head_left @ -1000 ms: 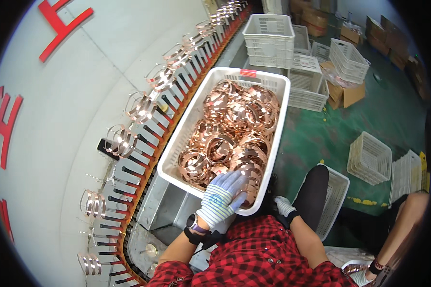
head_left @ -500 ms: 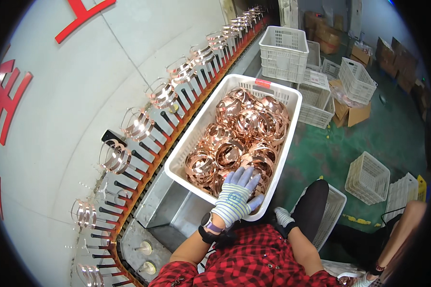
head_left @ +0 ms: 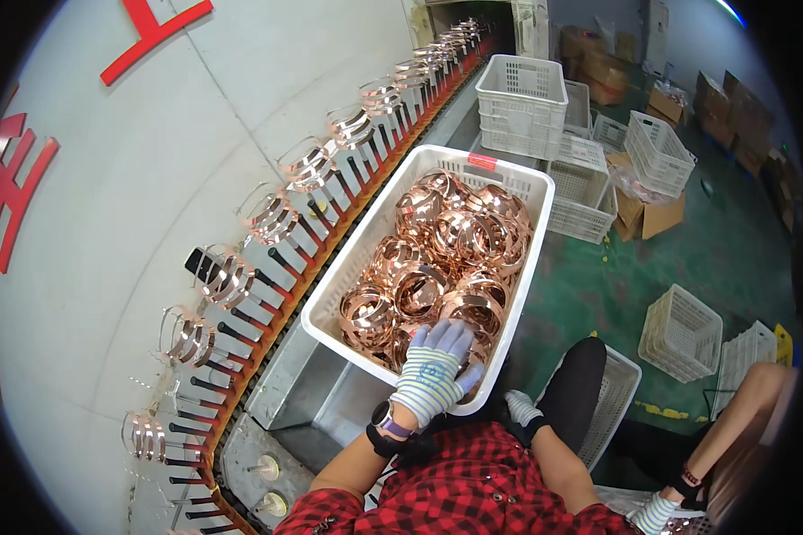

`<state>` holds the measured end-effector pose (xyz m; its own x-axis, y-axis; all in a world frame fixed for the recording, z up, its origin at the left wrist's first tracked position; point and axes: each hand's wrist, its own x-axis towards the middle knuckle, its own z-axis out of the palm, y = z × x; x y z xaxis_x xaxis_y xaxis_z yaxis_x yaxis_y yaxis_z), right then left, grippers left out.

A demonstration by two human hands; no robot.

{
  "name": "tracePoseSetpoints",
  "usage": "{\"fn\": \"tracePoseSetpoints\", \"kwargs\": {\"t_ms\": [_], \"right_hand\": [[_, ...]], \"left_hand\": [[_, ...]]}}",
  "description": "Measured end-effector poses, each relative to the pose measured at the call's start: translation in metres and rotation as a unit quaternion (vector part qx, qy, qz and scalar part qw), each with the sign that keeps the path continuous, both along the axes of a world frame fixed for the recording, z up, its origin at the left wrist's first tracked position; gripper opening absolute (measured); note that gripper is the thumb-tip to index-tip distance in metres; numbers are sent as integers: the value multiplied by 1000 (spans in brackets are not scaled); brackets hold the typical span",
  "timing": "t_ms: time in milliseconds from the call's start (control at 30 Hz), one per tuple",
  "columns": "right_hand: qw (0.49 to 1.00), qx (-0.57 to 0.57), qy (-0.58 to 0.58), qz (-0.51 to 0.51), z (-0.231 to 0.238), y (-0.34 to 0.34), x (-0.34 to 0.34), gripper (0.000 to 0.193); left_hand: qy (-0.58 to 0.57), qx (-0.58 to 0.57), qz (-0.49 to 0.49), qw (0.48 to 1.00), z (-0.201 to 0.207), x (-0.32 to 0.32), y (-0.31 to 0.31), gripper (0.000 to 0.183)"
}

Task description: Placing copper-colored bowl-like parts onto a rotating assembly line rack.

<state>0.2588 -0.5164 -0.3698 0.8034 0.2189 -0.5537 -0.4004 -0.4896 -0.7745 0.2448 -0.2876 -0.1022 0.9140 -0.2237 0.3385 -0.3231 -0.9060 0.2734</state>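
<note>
My left hand (head_left: 433, 370), in a striped grey-white glove, lies over the near end of a white plastic basket (head_left: 531, 276). Its fingers are stretched out and spread on a heap of shiny copper-coloured metal bands (head_left: 424, 290). Some bands under the palm are hidden, and I see nothing gripped. My right hand (head_left: 524, 410), gloved alike, rests low beside my dark-trousered thigh, just outside the basket's near right corner. Its fingers are too small and partly hidden to read.
Left of the basket runs a curved conveyor (head_left: 317, 259) of upright dark-tipped pins, with sets of bands (head_left: 269, 216) standing along it. White crates (head_left: 522, 102) are stacked at the far right. Another person's gloved hand (head_left: 656, 514) is at the lower right.
The band sets along the conveyor have shifted position. My left hand stays on the heap with little movement. The other person's hand has come further into view. The whole picture has shifted slightly.
</note>
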Motion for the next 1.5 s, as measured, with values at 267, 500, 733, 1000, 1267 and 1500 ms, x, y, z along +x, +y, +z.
{"fn": "tracePoseSetpoints", "kwargs": {"t_ms": [267, 500, 733, 1000, 1267, 1500], "right_hand": [[993, 72, 67, -67, 15, 0, 22, 31], [995, 66, 52, -53, 1, -28, 62, 28], [999, -26, 20, 19, -32, -35, 92, 32], [982, 125, 134, -43, -51, -22, 117, 35], [982, 102, 154, -47, -35, -59, 132, 34], [991, 73, 105, -42, 23, -66, 154, 34]], "left_hand": [[9, -54, 15, 998, 13, 30, -5, 50], [-24, -568, 156, 808, 25, 39, 26, 68], [-122, -721, 385, 563, 59, -22, 194, 99], [-102, -675, 466, 563, 97, -106, 372, 41], [-320, -314, 358, 819, 177, 43, 189, 53], [-199, -516, 335, 763, 184, 121, 214, 29]]}}
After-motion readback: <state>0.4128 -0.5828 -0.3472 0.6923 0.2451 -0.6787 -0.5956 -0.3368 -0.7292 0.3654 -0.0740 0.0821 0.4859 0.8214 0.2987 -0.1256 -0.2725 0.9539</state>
